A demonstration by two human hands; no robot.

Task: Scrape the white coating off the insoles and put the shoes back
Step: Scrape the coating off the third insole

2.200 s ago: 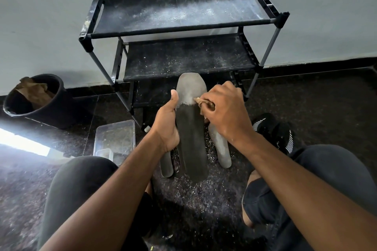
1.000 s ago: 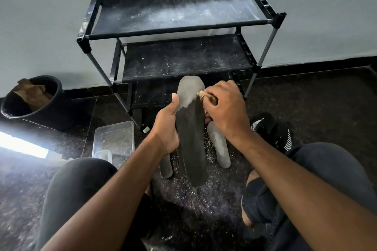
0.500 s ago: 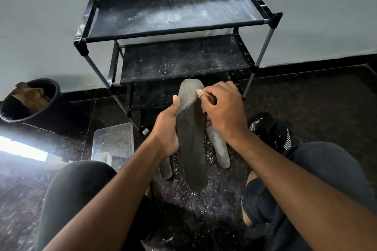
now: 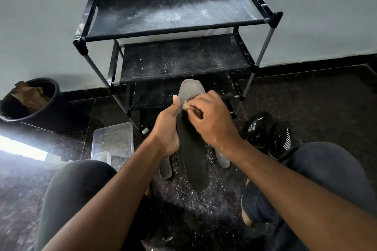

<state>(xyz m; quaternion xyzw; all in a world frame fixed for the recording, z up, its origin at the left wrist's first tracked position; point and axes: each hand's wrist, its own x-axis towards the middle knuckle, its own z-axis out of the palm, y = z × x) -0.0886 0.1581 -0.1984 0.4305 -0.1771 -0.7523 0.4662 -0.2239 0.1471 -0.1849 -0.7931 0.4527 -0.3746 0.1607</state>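
Observation:
My left hand (image 4: 168, 130) grips a long insole (image 4: 192, 161) upright by its left edge, thumb up along it. The lower part of the insole is dark; its top end (image 4: 190, 89) is still grey-white. My right hand (image 4: 211, 122) pinches a small tan scraper (image 4: 186, 106) against the insole at the border of the white patch. Two more pale insoles lie on the floor behind, one at the left (image 4: 165, 168), one at the right (image 4: 223, 160). A pair of black shoes (image 4: 269, 134) with white stripes sits on the floor by my right knee.
A black shoe rack (image 4: 181, 51) dusted with white powder stands against the wall. A clear plastic tub (image 4: 112, 142) sits on the floor at the left, a black bucket (image 4: 38, 108) with brown paper beyond it. White scrapings litter the dark floor (image 4: 204, 195) between my knees.
My right hand has slid the scraper leftward across the insole toward my left thumb. The white patch has shrunk slightly. The left hand keeps its grip.

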